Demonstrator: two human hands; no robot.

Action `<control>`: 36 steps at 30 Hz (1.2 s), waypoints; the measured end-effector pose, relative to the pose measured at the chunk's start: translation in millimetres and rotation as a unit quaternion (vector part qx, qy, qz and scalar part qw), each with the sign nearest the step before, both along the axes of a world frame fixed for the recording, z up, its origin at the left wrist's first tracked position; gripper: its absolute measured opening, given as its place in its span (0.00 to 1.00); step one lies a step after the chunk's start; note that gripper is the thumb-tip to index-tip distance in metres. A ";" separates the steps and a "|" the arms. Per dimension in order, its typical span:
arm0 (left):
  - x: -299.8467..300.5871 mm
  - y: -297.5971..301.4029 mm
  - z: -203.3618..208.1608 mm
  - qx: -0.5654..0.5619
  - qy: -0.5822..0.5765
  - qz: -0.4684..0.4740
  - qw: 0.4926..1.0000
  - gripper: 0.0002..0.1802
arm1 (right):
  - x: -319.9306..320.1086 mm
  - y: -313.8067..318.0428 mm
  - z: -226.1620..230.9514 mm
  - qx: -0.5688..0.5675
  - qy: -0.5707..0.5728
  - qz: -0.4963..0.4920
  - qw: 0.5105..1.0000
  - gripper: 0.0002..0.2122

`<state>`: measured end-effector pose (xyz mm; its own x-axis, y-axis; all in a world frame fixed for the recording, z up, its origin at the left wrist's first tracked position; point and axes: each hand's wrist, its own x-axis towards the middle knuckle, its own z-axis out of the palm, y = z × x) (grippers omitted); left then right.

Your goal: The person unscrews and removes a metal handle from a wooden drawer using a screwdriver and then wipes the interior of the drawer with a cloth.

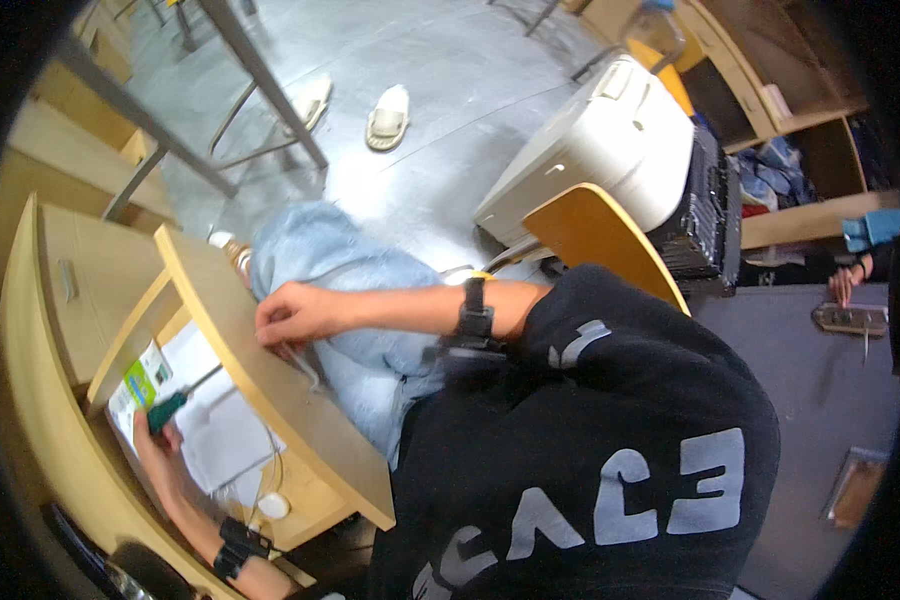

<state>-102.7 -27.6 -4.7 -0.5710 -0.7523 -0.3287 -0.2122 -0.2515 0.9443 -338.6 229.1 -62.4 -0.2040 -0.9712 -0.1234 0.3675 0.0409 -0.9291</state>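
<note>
A pulled-out wooden drawer (335, 450) stands at my left side. Inside it, my left hand (154, 438) grips a screwdriver (166, 411) by its dark green handle, the thin shaft aimed at the inner side of the drawer front. Outside, my right hand (298, 315) is closed against the front panel, its fingers pinched around the upper end of a silvery curved drawer handle (311, 374). The fingertips are partly hidden. Within the drawer lie white papers (225, 435), a green and white printed packet (145, 375), a thin cable and a round white object (273, 505).
Metal chair legs (260, 80) rise at the upper left. Two pale slippers (387, 118) lie on the grey floor. A white suitcase (610, 140) and a wooden chair back (605, 235) stand to the right. At far right, another person's hand (846, 283) touches a door handle (850, 318).
</note>
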 end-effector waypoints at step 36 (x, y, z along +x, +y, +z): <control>21.5 -10.0 20.7 0.003 -0.093 -0.103 0.990 0.24 | 6.6 1.6 24.3 0.045 0.130 -0.015 0.990 0.08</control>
